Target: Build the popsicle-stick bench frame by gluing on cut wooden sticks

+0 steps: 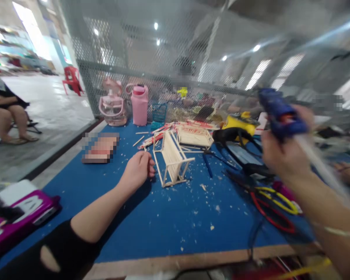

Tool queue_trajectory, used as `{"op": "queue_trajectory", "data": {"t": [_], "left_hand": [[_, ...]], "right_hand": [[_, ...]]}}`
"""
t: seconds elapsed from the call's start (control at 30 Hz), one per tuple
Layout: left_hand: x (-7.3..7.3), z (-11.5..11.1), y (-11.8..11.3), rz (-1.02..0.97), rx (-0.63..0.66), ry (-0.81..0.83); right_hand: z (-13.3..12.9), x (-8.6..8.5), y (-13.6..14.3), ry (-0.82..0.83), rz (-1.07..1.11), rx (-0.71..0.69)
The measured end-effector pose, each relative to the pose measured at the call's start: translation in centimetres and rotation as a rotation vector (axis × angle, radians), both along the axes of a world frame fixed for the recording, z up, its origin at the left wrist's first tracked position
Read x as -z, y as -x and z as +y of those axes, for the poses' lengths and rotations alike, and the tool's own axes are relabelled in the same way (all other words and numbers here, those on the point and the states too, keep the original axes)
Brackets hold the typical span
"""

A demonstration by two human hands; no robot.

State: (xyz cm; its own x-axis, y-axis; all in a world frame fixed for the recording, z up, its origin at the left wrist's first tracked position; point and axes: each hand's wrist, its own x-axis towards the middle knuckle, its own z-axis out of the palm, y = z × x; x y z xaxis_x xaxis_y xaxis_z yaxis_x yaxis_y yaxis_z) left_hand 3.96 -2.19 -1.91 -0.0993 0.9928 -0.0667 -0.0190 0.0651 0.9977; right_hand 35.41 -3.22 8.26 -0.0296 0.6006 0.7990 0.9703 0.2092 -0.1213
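My right hand (282, 151), raised above the right side of the table, grips a blue glue gun (281, 112) by its handle. A long whitish glue stick (323, 167) trails from its back, blurred by motion. My left hand (137, 168) is closed just left of a small frame of pale wooden sticks (172, 161), shaped like a little bench. A thin stick tip seems to show above its fingers, but what they hold is hidden. Behind stands a second pale stick piece (195, 138).
Loose sticks (157, 140) lie at the back. Red-and-yellow-handled pliers (272, 208) and a black-strapped item (242, 153) lie right. Pink bottles (140, 105) stand by the mesh (140, 46). A purple device (26, 214) sits left; a seated person (6, 105) is beyond.
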Motion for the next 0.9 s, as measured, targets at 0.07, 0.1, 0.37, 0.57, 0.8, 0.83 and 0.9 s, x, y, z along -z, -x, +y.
{"op": "queue_trajectory", "data": {"t": [0.07, 0.1, 0.37, 0.57, 0.8, 0.83, 0.9], "left_hand": [[0.1, 0.0, 0.1, 0.049, 0.035, -0.028], [0.2, 0.1, 0.2, 0.086, 0.045, -0.037], [0.3, 0.0, 1.0, 0.308, -0.049, -0.152], [0.0, -0.3, 1.0, 0.328, -0.095, -0.137], [-1.2, -0.6, 0.9, 0.307, -0.181, -0.238], [-1.5, -0.7, 1.1, 0.308, -0.197, -0.242], [-2.3, -1.4, 1.2, 0.269, -0.212, -0.275]], "right_hand": [[2.8, -1.7, -1.2, 0.014, -0.15, -0.038], [4.0, -1.8, -1.6, 0.089, -0.254, -0.083], [8.5, 7.6, 1.2, 0.405, -0.505, -0.086], [9.5, 9.0, 2.2, 0.459, -0.514, -0.123], [10.8, 7.5, 1.9, 0.607, -0.562, -0.283], [10.8, 7.1, 1.9, 0.63, -0.559, -0.301], [10.1, 6.3, 2.0, 0.65, -0.537, -0.318]]}}
